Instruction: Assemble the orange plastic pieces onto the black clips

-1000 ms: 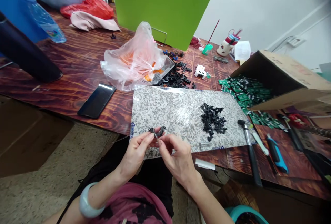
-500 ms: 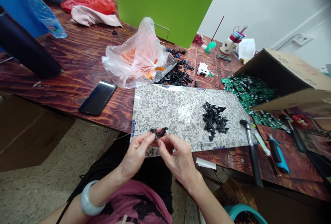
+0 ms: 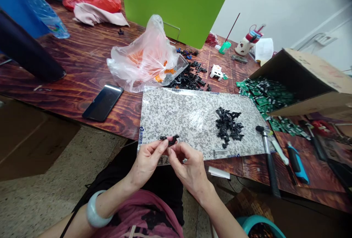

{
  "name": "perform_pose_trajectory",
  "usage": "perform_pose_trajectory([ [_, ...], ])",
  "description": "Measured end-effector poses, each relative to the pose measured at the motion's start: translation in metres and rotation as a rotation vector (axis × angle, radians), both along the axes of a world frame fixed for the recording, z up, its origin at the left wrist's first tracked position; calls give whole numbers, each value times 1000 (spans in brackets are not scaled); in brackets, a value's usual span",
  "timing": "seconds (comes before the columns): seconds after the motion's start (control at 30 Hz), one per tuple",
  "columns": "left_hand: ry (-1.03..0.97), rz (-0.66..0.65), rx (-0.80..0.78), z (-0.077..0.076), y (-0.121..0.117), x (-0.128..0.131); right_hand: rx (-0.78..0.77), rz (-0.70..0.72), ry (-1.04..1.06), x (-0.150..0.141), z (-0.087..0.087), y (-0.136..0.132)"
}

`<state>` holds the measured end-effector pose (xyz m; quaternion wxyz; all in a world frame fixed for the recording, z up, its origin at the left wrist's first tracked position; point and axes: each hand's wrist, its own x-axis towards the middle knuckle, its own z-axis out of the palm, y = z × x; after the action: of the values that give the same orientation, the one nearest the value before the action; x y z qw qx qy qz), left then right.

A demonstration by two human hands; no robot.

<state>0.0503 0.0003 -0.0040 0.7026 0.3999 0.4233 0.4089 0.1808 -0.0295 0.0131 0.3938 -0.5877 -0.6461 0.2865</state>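
A small black plastic part point(image 3: 172, 141) with a bent, bracket-like shape is held between both hands above the near edge of the speckled board point(image 3: 165, 110). My left hand point(image 3: 150, 159) pinches it with thumb and forefinger from the left. From the right, my right hand point(image 3: 188, 164) closes its thumb and fingers at the near side of the same part; its fingertips are partly hidden. Further right on the board lies a pile of similar black parts point(image 3: 228, 125). Thin clear or silvery pins point(image 3: 199, 118) are scattered left of that pile. A short metal piece point(image 3: 220, 152) rests at the board's near edge.
A black phone point(image 3: 103, 102) and a plastic bag point(image 3: 145, 60) with orange pieces lie left and behind. Green circuit boards point(image 3: 264, 95) spill from a cardboard box point(image 3: 313, 71). A hammer point(image 3: 268, 161) and a blue-black cutter point(image 3: 298, 163) lie at right. A teal bucket point(image 3: 247, 223) stands below.
My left thumb has shifted up over the black part, covering more of it. The right hand stays nearly in place. The view has tilted slightly.
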Motion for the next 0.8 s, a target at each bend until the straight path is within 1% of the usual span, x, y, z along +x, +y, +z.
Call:
perform_pose_trajectory([
  [0.13, 30, 0, 22, -1, -1, 1, -19, -5, 16, 0, 0, -1],
  [0.33, 189, 33, 147, -1, 0, 0, -64, 0, 52, -3, 4, -3],
  [0.53, 327, 20, 260, 1, 0, -2, -136, -69, 101, 2, 6, -2],
  [0.67, 450, -15, 357, -2, -3, -6, -210, -66, 181, 6, 4, 1],
  [0.8, 561, -94, 504, -3, -4, -11, -240, -64, 139, 11, 3, 3],
])
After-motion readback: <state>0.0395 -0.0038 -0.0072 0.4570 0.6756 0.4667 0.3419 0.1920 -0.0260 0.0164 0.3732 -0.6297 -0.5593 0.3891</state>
